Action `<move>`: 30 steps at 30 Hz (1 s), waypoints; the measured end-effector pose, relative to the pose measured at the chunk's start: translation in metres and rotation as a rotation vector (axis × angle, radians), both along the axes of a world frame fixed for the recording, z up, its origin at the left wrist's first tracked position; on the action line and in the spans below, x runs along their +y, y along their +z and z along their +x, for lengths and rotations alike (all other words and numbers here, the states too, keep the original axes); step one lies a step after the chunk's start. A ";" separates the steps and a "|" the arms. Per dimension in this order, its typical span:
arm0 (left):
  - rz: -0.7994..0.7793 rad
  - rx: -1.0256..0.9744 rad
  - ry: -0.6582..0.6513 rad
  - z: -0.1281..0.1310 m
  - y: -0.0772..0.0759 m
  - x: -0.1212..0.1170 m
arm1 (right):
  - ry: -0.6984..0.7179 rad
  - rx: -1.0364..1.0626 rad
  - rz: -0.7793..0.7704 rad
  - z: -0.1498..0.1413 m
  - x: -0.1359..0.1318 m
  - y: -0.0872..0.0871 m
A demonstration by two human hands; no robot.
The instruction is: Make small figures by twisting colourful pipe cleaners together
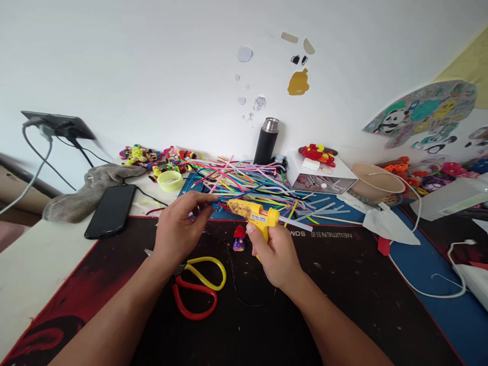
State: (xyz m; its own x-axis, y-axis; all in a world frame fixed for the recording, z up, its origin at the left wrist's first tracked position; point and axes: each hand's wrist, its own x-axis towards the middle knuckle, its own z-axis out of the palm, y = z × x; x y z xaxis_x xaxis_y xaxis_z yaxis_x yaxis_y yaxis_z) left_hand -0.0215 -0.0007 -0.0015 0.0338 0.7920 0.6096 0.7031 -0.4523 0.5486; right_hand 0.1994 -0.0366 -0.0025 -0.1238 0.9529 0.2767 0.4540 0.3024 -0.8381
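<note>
A yellow hot glue gun (263,216) is gripped in my right hand (278,254), its stained nozzle end pointing left and a clear glue stick poking out of the back. My left hand (181,226) pinches a small blue fuzzy piece (217,205), perhaps pipe cleaner, close to the nozzle. Fingers and the gun partly cover that piece, with a bit of red beside it. Below the gun, a small red and purple figure (239,239) rests on the dark desk mat (267,325). Scissors (200,287) with one yellow and one red handle lie under my left wrist.
Many coloured pipe cleaners (244,178) are heaped at the back, near a black thermos (267,141) and a white drawer box (324,173). A phone (110,211) and yellow-green tape roll (170,181) lie left. A beige bowl (377,185) and white cable (427,295) are right.
</note>
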 end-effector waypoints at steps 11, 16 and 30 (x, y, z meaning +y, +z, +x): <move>-0.009 -0.010 -0.005 0.001 0.001 0.000 | 0.008 0.005 -0.004 -0.002 0.000 0.001; 0.002 0.001 -0.004 0.002 0.000 0.000 | 0.009 -0.002 -0.003 -0.002 -0.001 0.001; -0.004 -0.001 -0.028 0.003 0.001 -0.001 | 0.024 -0.042 -0.011 -0.002 -0.002 -0.001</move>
